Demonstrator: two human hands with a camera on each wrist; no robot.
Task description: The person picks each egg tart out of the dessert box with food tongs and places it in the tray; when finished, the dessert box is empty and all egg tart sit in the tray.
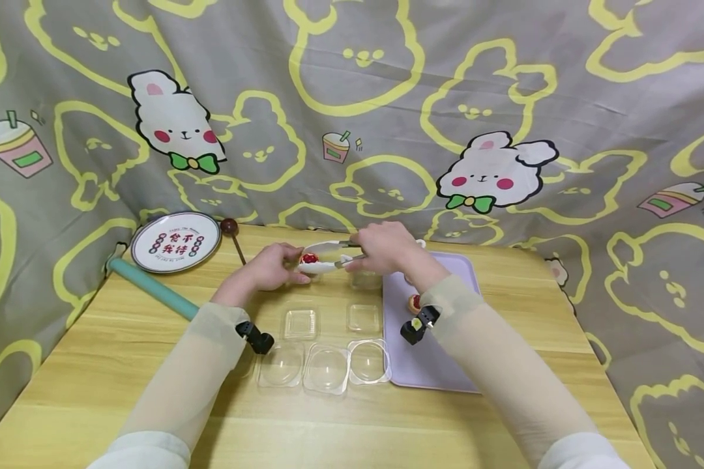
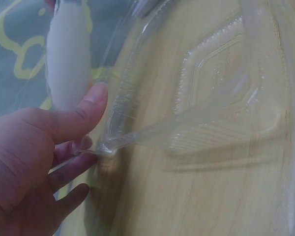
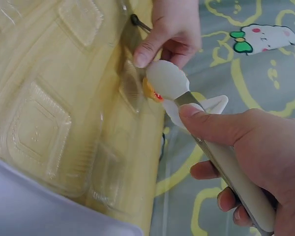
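Note:
In the head view, my right hand (image 1: pixel 384 247) grips tongs (image 1: pixel 322 266) with metal handles and white tips. Between those tips is a small tart (image 1: pixel 309 258) with a red topping. The right wrist view shows the thumb lying along the tongs' handle (image 3: pixel 236 177) and the tart (image 3: pixel 150 92) partly behind a white tip. My left hand (image 1: pixel 272 266) is beside the tart. Up close in the left wrist view, the left hand (image 2: pixel 29 152) pinches a corner of a clear plastic box (image 2: pixel 119 110) between thumb and fingers, near a white tong tip (image 2: pixel 68 59).
Several clear plastic boxes (image 1: pixel 301 323) stand on the wooden table. At right lies a lilac tray (image 1: pixel 428 365) bearing another tart (image 1: pixel 414 304), partly hidden by my right arm. A printed plate (image 1: pixel 176 260), a teal rod (image 1: pixel 152 286) and a brown ball-headed stick (image 1: pixel 229 227) are at left.

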